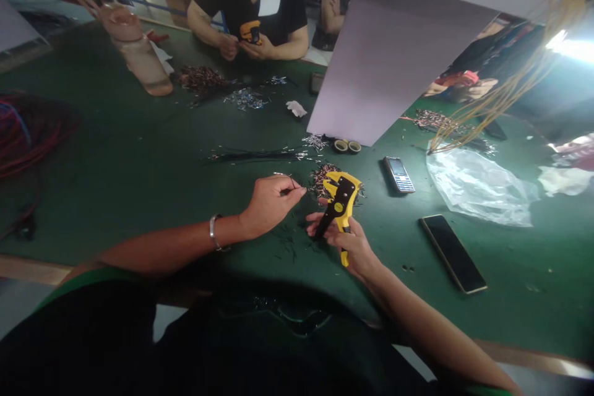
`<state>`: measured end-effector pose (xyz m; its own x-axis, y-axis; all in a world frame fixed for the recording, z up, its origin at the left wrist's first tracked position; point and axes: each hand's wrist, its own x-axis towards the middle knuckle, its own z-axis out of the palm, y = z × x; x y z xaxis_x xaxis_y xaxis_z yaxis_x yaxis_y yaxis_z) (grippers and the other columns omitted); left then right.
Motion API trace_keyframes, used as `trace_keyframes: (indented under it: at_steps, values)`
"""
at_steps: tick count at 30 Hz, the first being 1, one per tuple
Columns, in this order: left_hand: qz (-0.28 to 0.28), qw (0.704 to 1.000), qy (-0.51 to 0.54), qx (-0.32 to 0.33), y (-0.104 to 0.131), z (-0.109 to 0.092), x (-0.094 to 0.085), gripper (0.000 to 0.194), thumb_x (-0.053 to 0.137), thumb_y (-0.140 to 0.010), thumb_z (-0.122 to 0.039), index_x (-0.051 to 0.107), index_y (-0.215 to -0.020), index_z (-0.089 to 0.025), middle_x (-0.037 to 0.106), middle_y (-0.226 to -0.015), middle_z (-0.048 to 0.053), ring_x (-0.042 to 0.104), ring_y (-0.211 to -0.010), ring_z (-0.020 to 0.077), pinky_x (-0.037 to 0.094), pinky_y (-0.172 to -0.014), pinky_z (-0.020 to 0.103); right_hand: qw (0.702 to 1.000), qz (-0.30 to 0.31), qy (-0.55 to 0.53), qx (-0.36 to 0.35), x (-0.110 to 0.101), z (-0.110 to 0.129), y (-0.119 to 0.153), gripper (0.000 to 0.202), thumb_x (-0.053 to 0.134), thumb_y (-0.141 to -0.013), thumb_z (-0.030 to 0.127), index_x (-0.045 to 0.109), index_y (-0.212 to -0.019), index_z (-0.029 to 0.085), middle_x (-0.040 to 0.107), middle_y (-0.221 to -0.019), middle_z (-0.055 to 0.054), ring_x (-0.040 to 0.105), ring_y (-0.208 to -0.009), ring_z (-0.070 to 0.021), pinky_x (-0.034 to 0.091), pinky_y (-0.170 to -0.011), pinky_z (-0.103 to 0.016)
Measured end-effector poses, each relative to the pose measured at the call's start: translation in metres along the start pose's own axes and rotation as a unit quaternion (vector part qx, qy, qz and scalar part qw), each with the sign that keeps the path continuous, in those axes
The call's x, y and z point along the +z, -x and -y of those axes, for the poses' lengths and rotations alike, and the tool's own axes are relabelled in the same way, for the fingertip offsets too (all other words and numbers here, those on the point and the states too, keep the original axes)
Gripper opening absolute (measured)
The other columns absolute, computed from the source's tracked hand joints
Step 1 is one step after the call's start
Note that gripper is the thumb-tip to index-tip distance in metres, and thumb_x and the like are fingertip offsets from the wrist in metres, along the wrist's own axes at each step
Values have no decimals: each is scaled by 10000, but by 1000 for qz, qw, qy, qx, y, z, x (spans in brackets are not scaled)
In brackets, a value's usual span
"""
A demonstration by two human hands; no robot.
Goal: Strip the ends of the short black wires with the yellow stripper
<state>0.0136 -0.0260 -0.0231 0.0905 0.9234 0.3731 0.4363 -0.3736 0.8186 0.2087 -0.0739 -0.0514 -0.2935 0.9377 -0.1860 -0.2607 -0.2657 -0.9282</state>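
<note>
Over tabletop point(153, 198), left hand point(271, 201) pinches wire point(292, 181), likely light, flexible, best gripped near tip; right hand point(356, 244) clasps stripper point(344, 204).

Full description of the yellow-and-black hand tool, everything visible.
The yellow-and-black hand tool is plier-like, with a yellow head and body, a dark plate with small light rivets, and a round yellow disc near its middle. One handle is yellow with a black section, the other black; they stand spread apart. Material looks like plastic and metal. The right hand holds it by the handles, head pointing away from the wearer, overlapping a pile of small clippings in view. Fine markings are unreadable.
</note>
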Motion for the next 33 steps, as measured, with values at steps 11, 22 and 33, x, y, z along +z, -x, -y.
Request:
trace_keyframes:
  at_steps: [11, 22, 33]
  values:
    - [-9, 1000, 30, 3, 5, 1, 6, 170, 622, -786, -203, 665, -625, -170, 689, -621, 17, 613, -589, 111, 482, -591, 249, 999, 7, 49, -19, 5, -8, -6, 581, 538, -583, 119, 559, -1162, 162, 694, -919, -61, 630, -752, -218, 468, -707, -363]
    - [-10, 999, 28, 22, 9, -1, 6, 201, 613, -787, -169, 647, -590, -174, 681, -609, 6, 625, -613, 116, 500, -635, 258, 997, 3, 61, -48, 10, -11, -17, 548, 540, -574, 118, 591, -1116, 180, 672, -862, -34, 620, -724, -195, 484, -686, -330]
    - [0, 998, 6, 64, 12, -1, 7, 266, 604, -812, -170, 628, -548, -182, 688, -627, 3, 646, -643, 114, 514, -640, 248, 987, -2, 147, -63, 14, -8, -18, 357, 538, -604, 165, 628, -949, 169, 685, -826, -59, 618, -715, -206, 495, -669, -334]
